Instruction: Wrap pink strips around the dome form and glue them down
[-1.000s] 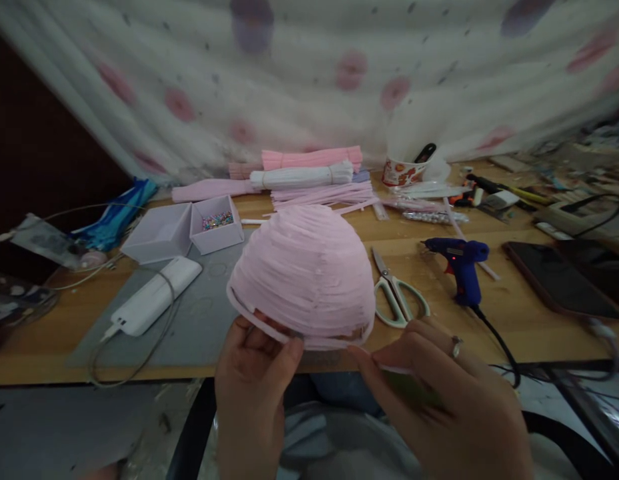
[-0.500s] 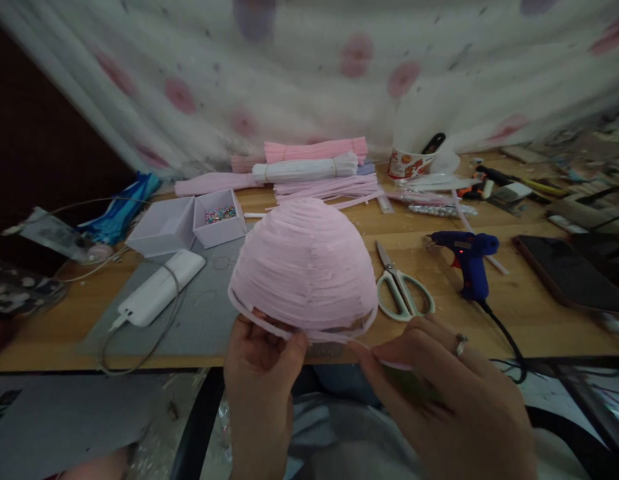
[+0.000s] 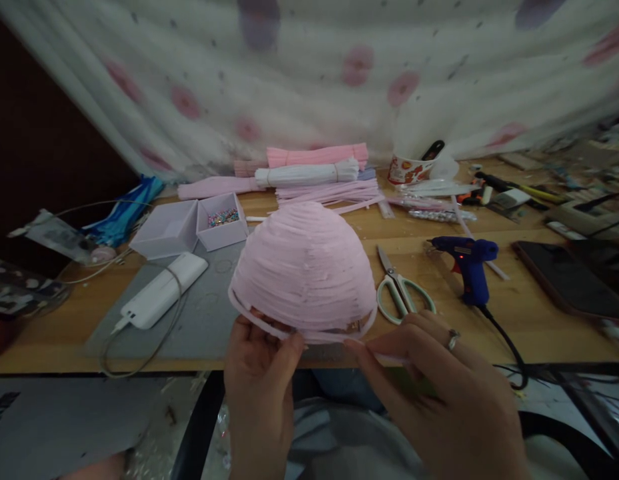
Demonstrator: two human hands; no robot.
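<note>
A pale pink dome [image 3: 305, 267], built of rows of fuzzy pipe cleaners, is held up over the table's front edge. My left hand [image 3: 264, 380] grips its lower rim, thumb in front and fingers underneath. Along that rim runs a loose pink pipe cleaner [image 3: 259, 325], with gaps between it and the dome at both sides. My right hand [image 3: 434, 387] pinches the pipe cleaner's end between thumb and index finger, just right of the rim's middle. A ring [image 3: 453, 339] is on one of its fingers.
White-handled scissors [image 3: 402, 290] and a blue glue gun [image 3: 467, 263] with a lit red light lie to the right, beside a phone [image 3: 564, 273]. At left are a white power bank [image 3: 164, 290] and a box of beads [image 3: 222, 233]. Pipe-cleaner bundles [image 3: 309, 173] lie behind.
My right hand has shifted slightly left along the pipe cleaner, closer to my left thumb. The dome stays nearly in place in my left hand. The camera view has tilted slightly.
</note>
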